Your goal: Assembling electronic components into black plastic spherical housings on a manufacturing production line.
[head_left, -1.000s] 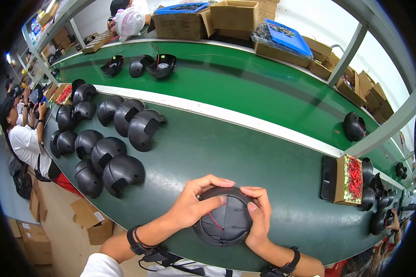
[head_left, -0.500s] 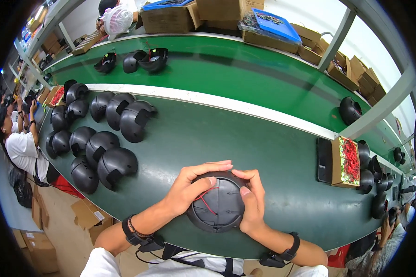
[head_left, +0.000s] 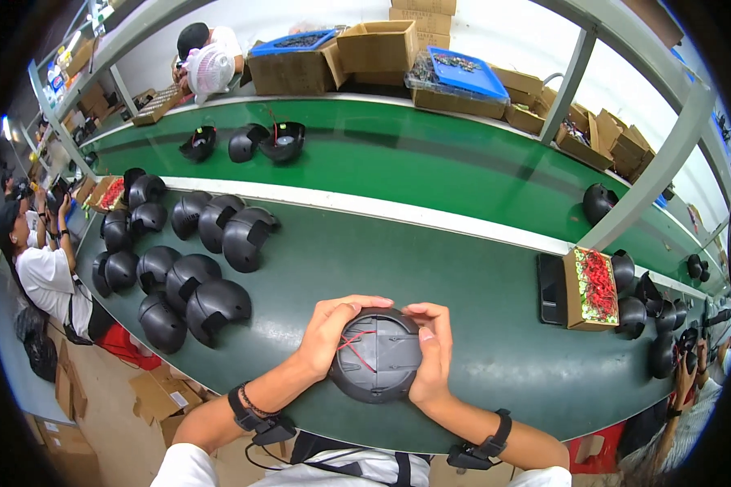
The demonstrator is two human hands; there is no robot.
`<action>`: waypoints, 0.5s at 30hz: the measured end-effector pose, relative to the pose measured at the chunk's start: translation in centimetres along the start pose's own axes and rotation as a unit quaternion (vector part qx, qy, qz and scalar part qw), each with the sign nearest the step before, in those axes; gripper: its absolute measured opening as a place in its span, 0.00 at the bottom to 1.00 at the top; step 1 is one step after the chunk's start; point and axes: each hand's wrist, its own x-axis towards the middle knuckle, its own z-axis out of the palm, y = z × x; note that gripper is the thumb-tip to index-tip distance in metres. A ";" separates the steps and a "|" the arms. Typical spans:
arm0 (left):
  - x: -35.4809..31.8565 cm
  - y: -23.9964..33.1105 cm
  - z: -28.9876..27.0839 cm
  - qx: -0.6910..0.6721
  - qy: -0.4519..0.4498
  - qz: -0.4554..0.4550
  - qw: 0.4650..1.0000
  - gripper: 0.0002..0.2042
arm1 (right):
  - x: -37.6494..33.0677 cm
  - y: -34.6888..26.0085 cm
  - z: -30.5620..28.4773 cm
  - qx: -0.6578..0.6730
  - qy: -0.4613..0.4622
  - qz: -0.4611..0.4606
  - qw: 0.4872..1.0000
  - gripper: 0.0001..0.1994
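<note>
A round black plastic housing (head_left: 388, 362) with a ribbed flat inner face turned up sits low over the near edge of the table. Thin red wires (head_left: 361, 355) lie across the left half of that face. My left hand (head_left: 330, 331) is closed round its left and far rim, with the thumb along the edge. On the opposite side my right hand (head_left: 433, 351) grips the right rim, fingers curled and thumb pressed against it. Whether the housing rests on the table cannot be told.
Several black domed shells (head_left: 217, 304) stand grouped on the table at left. To the right are a carton of red-wired parts (head_left: 593, 288) and a black tray (head_left: 551, 288). Beyond a white ledge runs a green conveyor belt (head_left: 414, 166). Co-workers sit at both sides and behind.
My left thumb has slid back from the inner face to the rim, and the right thumb has also shifted. The whole view has tilted slightly upward.
</note>
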 end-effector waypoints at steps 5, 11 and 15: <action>-0.1 -0.3 0.5 0.008 0.033 0.005 0.999 0.23 | -0.2 -1.4 -1.6 -0.154 -0.037 0.058 0.986 0.21; 0.4 -0.8 0.4 0.010 0.101 0.004 0.995 0.23 | -3.5 -2.2 -1.4 -0.338 -0.145 -0.132 0.921 0.70; 0.1 -0.7 0.5 0.047 0.067 0.017 0.996 0.26 | -2.8 -2.6 -2.9 -0.357 -0.176 -0.106 0.911 0.69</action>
